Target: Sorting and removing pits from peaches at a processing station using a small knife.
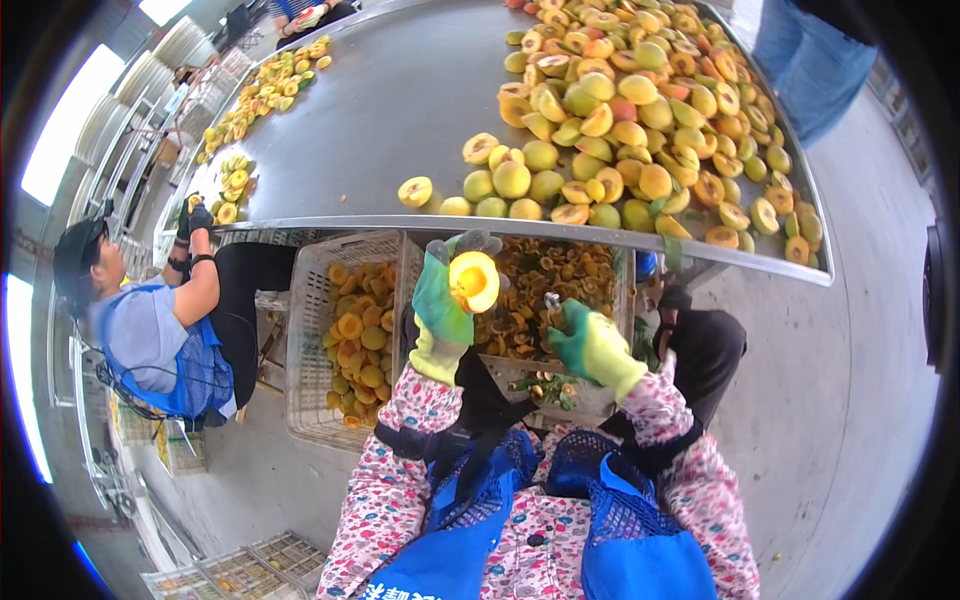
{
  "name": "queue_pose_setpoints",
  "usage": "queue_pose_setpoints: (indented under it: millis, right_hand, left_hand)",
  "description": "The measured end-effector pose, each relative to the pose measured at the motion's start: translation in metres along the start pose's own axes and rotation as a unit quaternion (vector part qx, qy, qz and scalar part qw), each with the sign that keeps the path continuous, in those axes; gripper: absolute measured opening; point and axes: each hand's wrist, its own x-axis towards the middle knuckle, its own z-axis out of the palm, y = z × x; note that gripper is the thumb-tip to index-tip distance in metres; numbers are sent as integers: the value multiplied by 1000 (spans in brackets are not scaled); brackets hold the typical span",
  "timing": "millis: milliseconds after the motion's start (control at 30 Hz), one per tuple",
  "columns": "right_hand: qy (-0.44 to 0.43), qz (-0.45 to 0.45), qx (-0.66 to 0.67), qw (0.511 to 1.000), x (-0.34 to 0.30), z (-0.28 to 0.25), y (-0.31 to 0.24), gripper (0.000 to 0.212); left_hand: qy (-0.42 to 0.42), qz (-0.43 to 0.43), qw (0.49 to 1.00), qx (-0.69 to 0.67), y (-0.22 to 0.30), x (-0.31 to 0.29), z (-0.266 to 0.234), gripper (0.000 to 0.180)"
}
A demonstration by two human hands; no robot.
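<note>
My left hand, in a green and yellow glove with grey fingertips, is closed round a yellow peach half. The cut face with its hollow is turned up toward me, just below the table's near edge. My right hand, gloved alike, is lower and to the right, apart from the fruit. It grips a small metal pitting tool; only the shiny tip shows past the fingers. Beneath both hands stands a crate of pits and brown-orange scraps. Left of it, a white plastic crate holds many peach halves.
On the metal table a big heap of cut peaches covers the right side. Smaller piles lie along its left edge. A co-worker sits at left. Another person's legs are at the far right. Flat crates sit on the floor.
</note>
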Motion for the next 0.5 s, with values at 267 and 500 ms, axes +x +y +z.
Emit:
queue_pose_setpoints:
  millis: [267,500]
  right_hand:
    - [-46,38,300,952,4,-24,-88,22]
    - [-47,-69,338,937,18,-36,-93,38]
  left_hand:
    - [-30,89,961,261,6,0,-4,45]
    - [-60,89,969,222,-6,-5,2,38]
